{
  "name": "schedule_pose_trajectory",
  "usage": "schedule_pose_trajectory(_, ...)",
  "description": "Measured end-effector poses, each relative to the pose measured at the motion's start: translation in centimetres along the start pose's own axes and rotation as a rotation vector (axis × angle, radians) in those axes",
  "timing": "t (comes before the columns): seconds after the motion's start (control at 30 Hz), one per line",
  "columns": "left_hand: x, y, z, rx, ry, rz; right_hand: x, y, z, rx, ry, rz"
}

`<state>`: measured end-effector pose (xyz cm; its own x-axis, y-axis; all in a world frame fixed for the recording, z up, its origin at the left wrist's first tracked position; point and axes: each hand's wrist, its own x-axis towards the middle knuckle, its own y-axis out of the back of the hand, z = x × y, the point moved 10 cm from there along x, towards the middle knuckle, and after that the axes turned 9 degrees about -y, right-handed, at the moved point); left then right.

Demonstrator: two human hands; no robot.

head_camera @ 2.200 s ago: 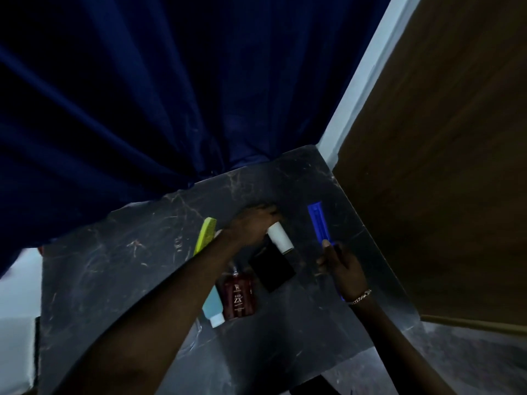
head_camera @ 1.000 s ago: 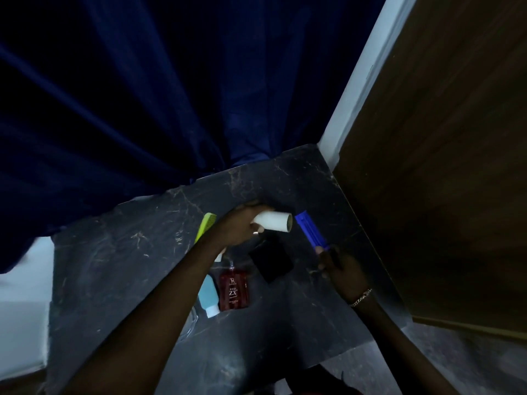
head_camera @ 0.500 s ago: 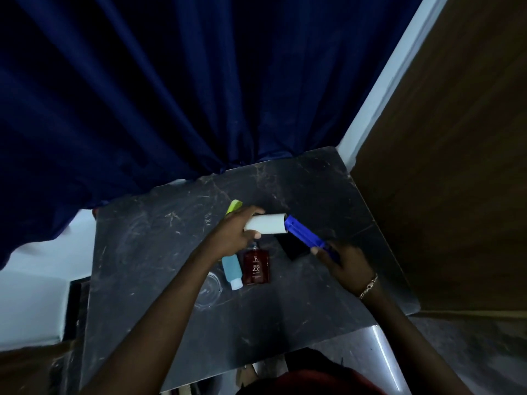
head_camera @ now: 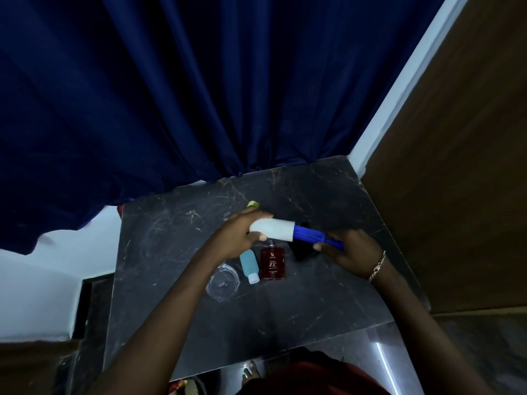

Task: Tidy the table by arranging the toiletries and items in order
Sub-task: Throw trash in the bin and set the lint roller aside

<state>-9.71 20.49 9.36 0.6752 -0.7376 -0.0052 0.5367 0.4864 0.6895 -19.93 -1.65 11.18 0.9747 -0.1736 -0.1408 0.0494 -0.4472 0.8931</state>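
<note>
My left hand (head_camera: 236,238) grips a white cylinder (head_camera: 275,230) above the dark marble table (head_camera: 171,280). My right hand (head_camera: 346,252) holds a blue ribbed handle (head_camera: 312,236) whose tip meets the cylinder's open end. Below them lie a light blue bottle (head_camera: 249,263) with a white cap, a red perfume bottle (head_camera: 273,263) and a clear glass container (head_camera: 223,283). A black object (head_camera: 302,252) sits partly hidden under the handle. The tip of a green comb (head_camera: 253,204) shows behind my left hand.
A dark blue curtain (head_camera: 199,95) hangs behind the table. A brown wooden panel (head_camera: 456,166) stands on the right with a white frame strip (head_camera: 399,81) beside it. A white surface (head_camera: 42,280) lies left of the table.
Both hands lifted off the table and came together. The blue handle's tip now meets the end of the white cylinder, which turned level. The view pulled back.
</note>
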Motion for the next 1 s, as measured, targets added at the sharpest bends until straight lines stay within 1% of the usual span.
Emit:
schedule_pose_trajectory(0.1,-1.0,-1.0,1.6,0.016,-0.028,-0.03,0.3,-0.9,-3.4,-0.028,0.049,-0.051)
schedule_pose_trajectory(0.17,-1.6,-1.2,1.8,0.016,-0.014,-0.009,0.4,-1.6,-5.2,-0.046,0.062,-0.107)
schedule_pose_trajectory(0.23,-2.5,-0.6,1.5,-0.004,0.01,0.025,0.4,-2.0,-6.6,0.006,0.08,-0.161)
schedule_pose_trajectory(0.33,-3.8,0.3,1.0,0.003,0.02,0.032,0.2,-2.1,-8.0,0.026,0.098,-0.181)
schedule_pose_trajectory(0.47,-5.3,1.1,1.1,0.026,0.027,0.044,-0.1,-3.0,-9.5,0.005,0.058,-0.204)
schedule_pose_trajectory(0.6,-6.6,1.5,1.2,0.032,0.022,0.039,-1.2,-3.8,-10.0,0.02,0.024,-0.177)
schedule_pose_trajectory(0.7,-7.6,1.3,1.1,0.028,0.017,0.029,-2.7,-4.8,-10.3,0.041,0.052,-0.187)
schedule_pose_trajectory(0.8,-8.0,1.2,0.9,0.007,-0.001,0.031,-3.7,-5.9,-10.2,0.061,0.113,-0.227)
schedule_pose_trajectory(0.9,-7.9,1.1,0.9,-0.013,-0.016,0.038,-4.3,-6.3,-8.7,0.077,0.099,-0.269)
schedule_pose_trajectory(1.0,-7.1,0.5,1.4,-0.011,-0.038,0.043,-4.1,-6.2,-7.4,0.07,0.084,-0.202)
